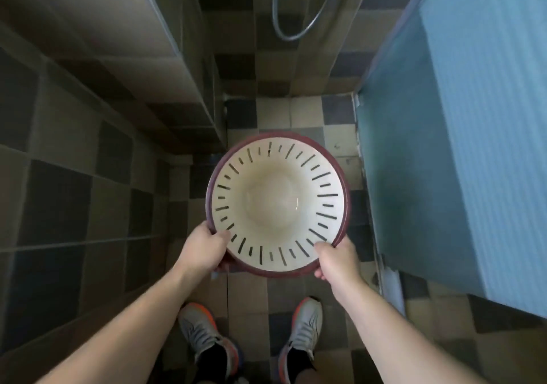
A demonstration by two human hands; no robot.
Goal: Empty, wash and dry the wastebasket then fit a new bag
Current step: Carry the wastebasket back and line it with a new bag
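We see the wastebasket [278, 203] held upright above the checkered tile floor [310, 117], mouth toward us, cream inside with dark slots, red rim. Left hand [204, 247] grips the near-left rim, right hand [334, 261] the near-right rim, thumbs curled inside. Hands apart, basket between them. Grey shoes [201, 330] below, blue door [461, 147] at right.

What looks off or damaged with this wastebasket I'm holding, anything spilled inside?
Nothing stands out. The wastebasket is held level by its rim, left hand and right hand gripping the near edge. The inside is empty, with no bag, no visible cracks, only faint discolouration at the bottom. No spill shows on the floor tiles.
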